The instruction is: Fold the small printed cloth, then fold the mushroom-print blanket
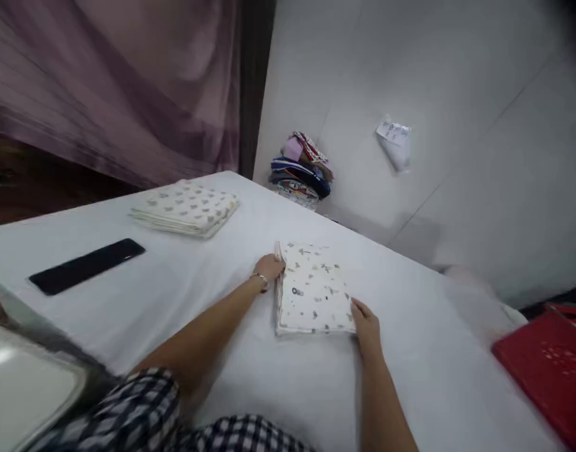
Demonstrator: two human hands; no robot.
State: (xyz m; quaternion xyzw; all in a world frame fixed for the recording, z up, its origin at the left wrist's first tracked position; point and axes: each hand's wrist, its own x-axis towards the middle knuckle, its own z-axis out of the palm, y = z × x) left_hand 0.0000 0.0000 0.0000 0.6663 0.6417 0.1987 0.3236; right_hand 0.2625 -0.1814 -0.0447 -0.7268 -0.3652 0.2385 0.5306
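Currently, through the head view, I have the left hand (269, 268) grasping the left edge of the folded patterned cloth (316, 292), and the right hand (367, 326) pinching its right edge near the lower corner. That cloth lies on the white table (250, 370). Toward the upper left I see a second folded stack (187, 206), with a black phone (87, 267) nearer me.
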